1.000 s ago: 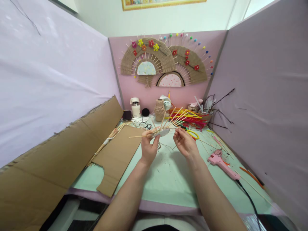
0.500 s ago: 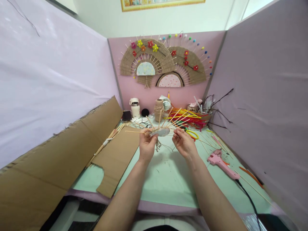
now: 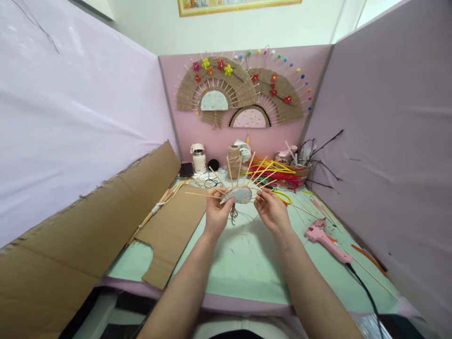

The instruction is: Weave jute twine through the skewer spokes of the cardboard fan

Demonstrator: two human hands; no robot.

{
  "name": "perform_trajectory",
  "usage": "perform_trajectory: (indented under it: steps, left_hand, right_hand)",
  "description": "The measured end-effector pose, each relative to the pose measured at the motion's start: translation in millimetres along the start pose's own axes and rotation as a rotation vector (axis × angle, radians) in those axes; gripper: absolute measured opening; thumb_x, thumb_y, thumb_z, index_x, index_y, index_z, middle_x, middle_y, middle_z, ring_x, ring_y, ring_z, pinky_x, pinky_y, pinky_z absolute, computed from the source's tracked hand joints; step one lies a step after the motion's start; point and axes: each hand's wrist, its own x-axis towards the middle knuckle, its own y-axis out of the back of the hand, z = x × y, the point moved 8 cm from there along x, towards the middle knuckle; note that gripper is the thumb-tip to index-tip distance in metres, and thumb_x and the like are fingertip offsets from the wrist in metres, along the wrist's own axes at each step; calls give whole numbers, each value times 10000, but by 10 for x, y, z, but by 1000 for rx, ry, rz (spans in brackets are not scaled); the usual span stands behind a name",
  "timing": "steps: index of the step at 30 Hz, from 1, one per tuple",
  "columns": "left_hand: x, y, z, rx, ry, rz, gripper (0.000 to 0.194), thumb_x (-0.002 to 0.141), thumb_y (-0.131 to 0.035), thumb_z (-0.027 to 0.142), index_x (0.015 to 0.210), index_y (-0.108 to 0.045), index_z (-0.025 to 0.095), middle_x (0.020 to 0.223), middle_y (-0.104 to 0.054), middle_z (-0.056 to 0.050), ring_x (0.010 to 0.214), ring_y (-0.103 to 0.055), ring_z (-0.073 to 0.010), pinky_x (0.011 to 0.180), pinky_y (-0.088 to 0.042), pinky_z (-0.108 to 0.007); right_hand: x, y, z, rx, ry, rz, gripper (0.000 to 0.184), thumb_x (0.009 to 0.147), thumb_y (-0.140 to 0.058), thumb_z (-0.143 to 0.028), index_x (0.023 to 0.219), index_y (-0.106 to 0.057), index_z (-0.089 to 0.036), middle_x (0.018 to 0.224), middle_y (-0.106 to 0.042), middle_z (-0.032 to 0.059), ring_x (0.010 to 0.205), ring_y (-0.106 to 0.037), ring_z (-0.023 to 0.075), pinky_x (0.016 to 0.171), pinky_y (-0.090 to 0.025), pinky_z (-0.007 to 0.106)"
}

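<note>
My left hand (image 3: 216, 214) pinches a small half-round card fan base (image 3: 241, 194) from which several thin wooden skewers fan out upward and to the left. A short tuft of twine hangs beneath it. My right hand (image 3: 270, 210) is at the base's right edge, fingers curled and pinched against it, just above the mint-green table (image 3: 247, 263).
Cardboard sheets (image 3: 173, 226) and a skewer bundle (image 3: 158, 207) lie at the left. A pink glue gun (image 3: 326, 242) with its cord lies at the right. A twine spool (image 3: 233, 160), white jar (image 3: 198, 158), coloured pipe cleaners (image 3: 278, 172) and twigs crowd the back. Finished fans (image 3: 243, 92) hang on the wall.
The fan piece has tilted upright, so its skewers now point more upward. My right hand has closed in on its right edge.
</note>
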Motion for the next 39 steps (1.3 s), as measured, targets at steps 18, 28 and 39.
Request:
perform_trajectory:
  steps: [18, 28, 39]
  left_hand:
    - [40, 119, -36, 19, -9, 80, 269, 754, -758, 262, 932, -558, 239, 969, -623, -12, 921, -625, -141, 800, -521, -273]
    - [3, 153, -127, 131, -16, 51, 227, 796, -712, 275, 998, -616, 237, 1033, -640, -31, 975, -647, -158, 876, -538, -310]
    - [-17, 58, -125, 222, -79, -54, 160, 827, -686, 277, 975, -638, 243, 1032, -680, -47, 1093, -638, -201, 903, -548, -359]
  right_hand:
    - [-53, -30, -73, 23, 41, 8, 256, 619, -758, -113, 801, -598, -198, 679, -693, -39, 548, -623, 69, 540, -558, 174]
    - [-126, -148, -329, 93, 208, -126, 246, 647, -797, -209, 812, -618, -246, 730, -659, -81, 552, -560, 38, 551, -503, 162]
    - [-586, -256, -718, -391, 857, -50, 58, 807, -708, -282, 845, -692, -241, 692, -621, -21, 603, -571, 116, 574, -467, 257]
